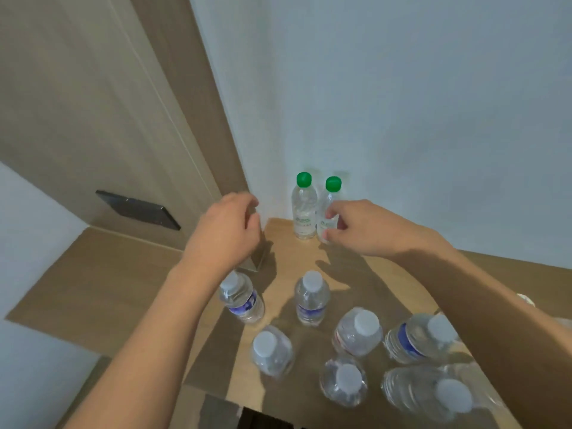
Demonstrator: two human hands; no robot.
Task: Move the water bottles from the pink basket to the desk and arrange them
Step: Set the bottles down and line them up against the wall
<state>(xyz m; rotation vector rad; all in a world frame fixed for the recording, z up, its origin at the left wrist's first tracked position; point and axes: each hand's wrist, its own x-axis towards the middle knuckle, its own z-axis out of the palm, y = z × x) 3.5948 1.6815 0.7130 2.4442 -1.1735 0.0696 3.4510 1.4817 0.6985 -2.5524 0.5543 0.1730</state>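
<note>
Gripping the right green-capped bottle [328, 209] low on its body, right hand [356, 227] with fingers and thumb curled around the clear plastic, base down on the worktop [288, 258] hard against the white wall [402, 103]. Just to the left of that bottle, touching or nearly so: a second green-capped bottle [305, 209], upright, same back corner spot.

Left hand [227, 230] hanging in the air left of the green-capped pair, fingers loosely curled, nothing held, not touching anything as far as can be told. Sits over the worktop's left edge, where the wooden panel [93, 103] meets the wall.

Closer to the camera than the green-capped pair, a whole bunch of white-capped bottles standing upright on the worktop, spaced apart, not lined up neatly:
- blue-label bottle [241, 298] partly under the left forearm
- another blue-label bottle [311, 300] just right of that one, roughly straight in front of the green-capped pair
- plain clear bottle [272, 351] nearer still
- clear bottle [357, 332] with a hint of red on the label, right of that
- small clear bottle [343, 382] near the front edge
- blue-label bottle [418, 339] tucked against the right forearm
- big blurry bottle [439, 394] at the front right, partly hidden by the arm

Dark flat plate [137, 210] on the wooden panel, well left of the green-capped pair. No pink basket in view, so can't tell where it is.
</note>
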